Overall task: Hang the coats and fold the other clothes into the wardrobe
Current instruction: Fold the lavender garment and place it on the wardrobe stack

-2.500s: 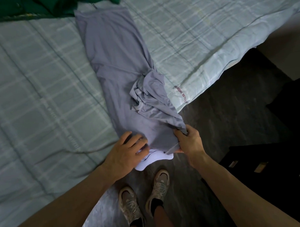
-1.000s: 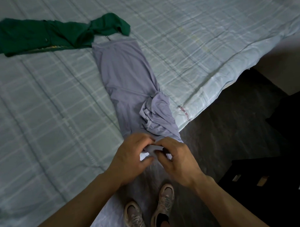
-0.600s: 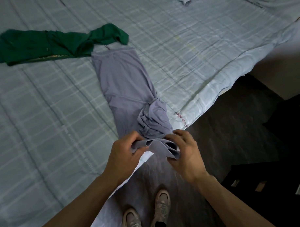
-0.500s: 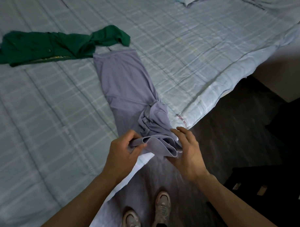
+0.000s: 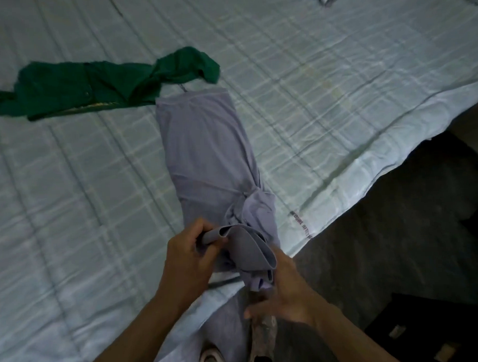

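Pale checked quilt (image 5: pixel 310 70) spreads wide, dark floor (image 5: pixel 397 243) and dark furniture (image 5: pixel 441 333) at right

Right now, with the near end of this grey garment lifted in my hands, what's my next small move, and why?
Probably carry that end forward and lay it over the flat stretch. Your left hand pinches the hem of the grey garment, your right hand props the fold, and the rest lies straight on the bed, not yet folded.

left hand (image 5: pixel 189 259): fingers curled, pinching | right hand (image 5: pixel 286 293): fingers loosely extended
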A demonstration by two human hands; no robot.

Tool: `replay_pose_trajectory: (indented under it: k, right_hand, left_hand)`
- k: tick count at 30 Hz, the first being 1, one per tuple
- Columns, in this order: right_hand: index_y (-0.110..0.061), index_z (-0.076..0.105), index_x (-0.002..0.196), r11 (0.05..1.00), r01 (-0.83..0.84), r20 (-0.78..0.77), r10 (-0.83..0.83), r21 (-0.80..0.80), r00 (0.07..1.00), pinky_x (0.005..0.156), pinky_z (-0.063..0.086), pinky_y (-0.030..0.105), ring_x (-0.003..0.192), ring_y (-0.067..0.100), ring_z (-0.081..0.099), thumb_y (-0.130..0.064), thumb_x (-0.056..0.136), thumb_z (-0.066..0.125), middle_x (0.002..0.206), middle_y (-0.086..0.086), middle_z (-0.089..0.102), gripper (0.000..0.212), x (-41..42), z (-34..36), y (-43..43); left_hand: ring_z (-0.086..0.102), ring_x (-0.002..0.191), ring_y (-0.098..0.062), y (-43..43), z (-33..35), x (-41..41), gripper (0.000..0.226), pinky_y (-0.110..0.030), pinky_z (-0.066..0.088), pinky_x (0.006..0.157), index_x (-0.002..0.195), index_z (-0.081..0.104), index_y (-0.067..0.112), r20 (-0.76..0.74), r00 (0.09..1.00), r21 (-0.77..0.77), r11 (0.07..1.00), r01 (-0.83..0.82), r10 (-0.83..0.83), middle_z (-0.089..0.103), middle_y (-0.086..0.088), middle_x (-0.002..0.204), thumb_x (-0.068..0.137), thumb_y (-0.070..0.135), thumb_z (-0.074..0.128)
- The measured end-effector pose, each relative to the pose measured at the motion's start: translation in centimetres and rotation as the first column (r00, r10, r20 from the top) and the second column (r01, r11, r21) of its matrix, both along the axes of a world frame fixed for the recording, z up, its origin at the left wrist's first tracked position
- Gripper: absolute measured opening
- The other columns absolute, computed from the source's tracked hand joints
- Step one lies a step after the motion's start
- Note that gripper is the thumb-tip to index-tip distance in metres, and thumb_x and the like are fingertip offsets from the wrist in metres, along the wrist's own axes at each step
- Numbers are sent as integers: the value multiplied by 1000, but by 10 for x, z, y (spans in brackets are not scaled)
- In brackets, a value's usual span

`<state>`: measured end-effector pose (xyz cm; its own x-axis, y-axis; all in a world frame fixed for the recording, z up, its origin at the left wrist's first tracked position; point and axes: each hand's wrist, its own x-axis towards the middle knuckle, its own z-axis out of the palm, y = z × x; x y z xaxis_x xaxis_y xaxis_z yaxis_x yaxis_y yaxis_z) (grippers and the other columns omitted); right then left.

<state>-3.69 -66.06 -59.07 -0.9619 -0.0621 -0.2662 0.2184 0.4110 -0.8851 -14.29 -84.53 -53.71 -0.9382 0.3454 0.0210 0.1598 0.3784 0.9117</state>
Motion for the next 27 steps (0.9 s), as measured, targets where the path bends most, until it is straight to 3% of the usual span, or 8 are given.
replay_pose_trajectory:
  k: [2, 3, 5, 7, 13, 17, 21, 27]
  right_hand:
    - [-40, 56, 113, 992, 110, 70, -114, 55, 991, 88, 54, 28, 103, 3, 61, -55, 49, 90, 111, -18, 62, 73, -7, 1, -5]
    - [-41, 59, 105, 974, 210, 57, -215, 84, 975, 78, 54, 20, 92, -4, 63, -54, 51, 87, 99, -25, 63, 62, -12, 2, -8]
    - [-49, 60, 78, 923, 377, -17, -377, 83, 926, 56, 43, 12, 66, -9, 59, -39, 65, 75, 72, -28, 62, 22, -28, 7, -8]
    - [-45, 54, 64, 898, 431, -53, -428, 85, 902, 49, 32, 13, 53, -5, 51, -17, 69, 58, 61, -23, 59, 28, -50, 15, 1]
    - [-11, 55, 76, 946, 300, -239, -266, 122, 934, 54, 41, 25, 59, 12, 52, -2, 67, 53, 65, -4, 57, 13, -132, 51, 35]
    - [-8, 51, 72, 962, 246, -229, -215, 115, 949, 53, 36, 22, 56, 11, 47, 8, 71, 55, 63, 0, 56, 16, -193, 63, 44]
    - [-24, 51, 76, 963, 221, -211, -187, 154, 959, 54, 35, 10, 59, 1, 50, -5, 72, 54, 67, -9, 58, 20, -251, 67, 50]
    - [-11, 59, 78, 964, 192, -209, -152, 185, 966, 53, 36, 21, 57, 5, 45, 3, 74, 60, 67, -1, 58, 15, -328, 58, 53]
  left_hand:
    - [50, 54, -20, 13, 6, -10, 23, -33, 42, 50, 75, 54, 18, -22, 999, 0, 999, -40, 40, 54, -2, 62, 87, 29, 69]
    - [48, 52, -15, 19, 9, -15, 26, -27, 40, 48, 74, 53, 17, -38, 998, 2, 999, -54, 54, 52, -1, 61, 88, 29, 71]
    - [43, 51, -11, 28, 17, -25, 27, -17, 35, 48, 73, 50, 15, -78, 995, 9, 998, -63, 64, 49, 0, 61, 88, 28, 68]
    - [42, 52, -13, 32, 23, -41, 27, -17, 34, 49, 74, 50, 11, -90, 993, 11, 997, -81, 82, 47, -1, 61, 89, 25, 68]
    - [39, 53, -6, 33, 34, -103, 32, -16, 32, 51, 72, 45, 16, -81, 970, 42, 973, -228, 230, 45, 4, 62, 87, 17, 73]
    - [39, 55, -4, 35, 35, -155, 29, -17, 33, 51, 73, 47, 15, -52, 961, 84, 960, -267, 272, 47, -1, 63, 87, 19, 73]
    - [43, 55, -8, 33, 28, -209, 32, -23, 35, 50, 72, 44, 20, -61, 954, 97, 953, -288, 295, 47, 2, 63, 87, 20, 73]
    - [41, 54, -4, 30, 14, -278, 31, -17, 34, 49, 72, 44, 19, -31, 939, 86, 937, -338, 341, 49, 1, 64, 88, 22, 71]
